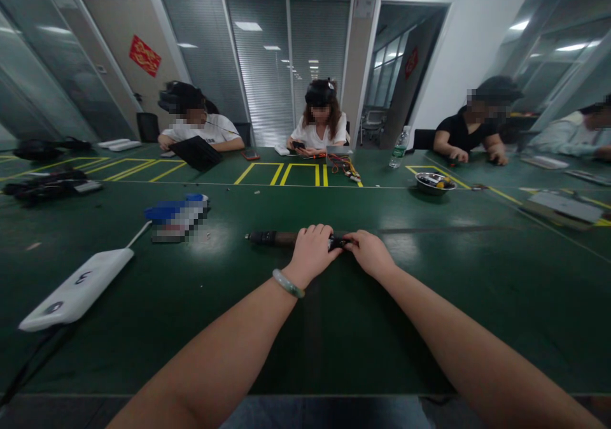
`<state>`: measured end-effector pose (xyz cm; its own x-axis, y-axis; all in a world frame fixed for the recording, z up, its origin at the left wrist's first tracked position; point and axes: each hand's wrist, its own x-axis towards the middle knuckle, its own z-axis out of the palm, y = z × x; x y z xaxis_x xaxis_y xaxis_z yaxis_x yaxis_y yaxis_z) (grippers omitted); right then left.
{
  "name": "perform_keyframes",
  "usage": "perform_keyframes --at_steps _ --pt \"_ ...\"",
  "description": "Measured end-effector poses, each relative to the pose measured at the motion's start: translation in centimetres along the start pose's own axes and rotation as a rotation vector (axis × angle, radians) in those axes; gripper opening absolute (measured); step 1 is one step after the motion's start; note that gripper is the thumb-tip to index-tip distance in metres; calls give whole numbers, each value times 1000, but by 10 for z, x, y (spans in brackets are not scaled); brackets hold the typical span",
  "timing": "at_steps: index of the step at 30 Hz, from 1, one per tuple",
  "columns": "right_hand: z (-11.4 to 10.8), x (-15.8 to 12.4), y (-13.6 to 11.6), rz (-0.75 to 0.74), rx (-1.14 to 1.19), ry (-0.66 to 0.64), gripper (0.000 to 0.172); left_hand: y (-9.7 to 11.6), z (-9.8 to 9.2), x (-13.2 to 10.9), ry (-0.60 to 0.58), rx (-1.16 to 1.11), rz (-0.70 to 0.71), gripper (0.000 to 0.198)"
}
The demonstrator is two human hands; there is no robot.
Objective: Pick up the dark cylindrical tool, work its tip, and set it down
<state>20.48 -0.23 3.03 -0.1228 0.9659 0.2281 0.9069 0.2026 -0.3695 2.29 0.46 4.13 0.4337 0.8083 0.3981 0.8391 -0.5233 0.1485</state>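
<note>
Grip of left hand (312, 251) clamped over dark cylinder (272, 238); right hand (371, 252) pinched on its right end. Cylinder lies mid-bench (334, 340), open surface toward the near edge, white pad (79, 289) well left.

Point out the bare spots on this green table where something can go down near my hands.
Widest bare patch: the green table right of the right hand, this side of the metal bowl. Also bare: between the white device and the left hand. Crowded: where both hands grip the dark rod, and by the blue item.
</note>
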Motion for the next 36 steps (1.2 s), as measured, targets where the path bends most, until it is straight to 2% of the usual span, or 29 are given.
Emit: perform_keyframes --at_steps 8,16,30,33,36 --pt "-1 1 -4 -12 -95 8 24 -7 1 0 28 -57 60 32" --pt "1 0 -4 -12 -72 18 22 -8 0 -1 37 -97 62 31" --pt "2 6 -2 -33 -144 12 22 -17 0 -4 110 -128 149 39" --pt "-7 10 4 -6 -143 -31 23 -17 -6 -6 103 -160 196 38" --pt "-23 9 32 82 -172 -51 25 -18 -11 -7 92 -192 212 36"
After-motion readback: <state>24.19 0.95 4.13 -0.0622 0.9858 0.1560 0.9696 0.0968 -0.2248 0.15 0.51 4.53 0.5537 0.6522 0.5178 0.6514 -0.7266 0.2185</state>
